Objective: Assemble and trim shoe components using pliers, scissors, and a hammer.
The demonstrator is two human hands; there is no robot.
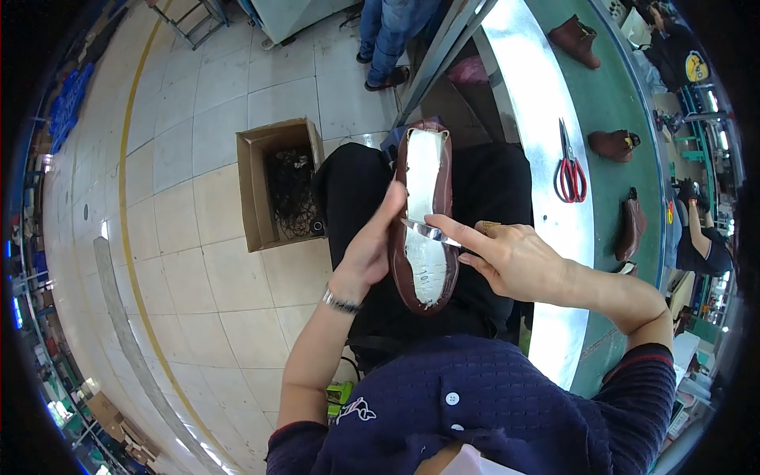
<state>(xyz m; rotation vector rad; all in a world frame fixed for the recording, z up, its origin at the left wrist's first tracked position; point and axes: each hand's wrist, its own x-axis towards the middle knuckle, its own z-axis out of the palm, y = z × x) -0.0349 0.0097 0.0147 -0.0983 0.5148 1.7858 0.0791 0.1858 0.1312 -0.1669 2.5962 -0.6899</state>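
Note:
A brown leather shoe [427, 273] lies sole side up across my lap, with its white underside facing me. My left hand [370, 245] is closed on the shoe's left edge, thumb along the side and the other fingers mostly hidden beneath. In my right hand [514, 261] is a flat, silvery metal blade [431, 230], gripped with the index finger stretched along it. The blade reaches across the middle of the white underside, its tip close to my left hand. Whether it cuts or only touches the surface, I cannot tell.
Red-handled scissors [571, 174] lie on the shiny metal ledge [546, 95] at right. Beyond it, a green conveyor belt [582, 87] carries several brown shoes. An open cardboard box [247, 190] with dark scraps stands left of my knees. Another person's legs [388, 39] are ahead.

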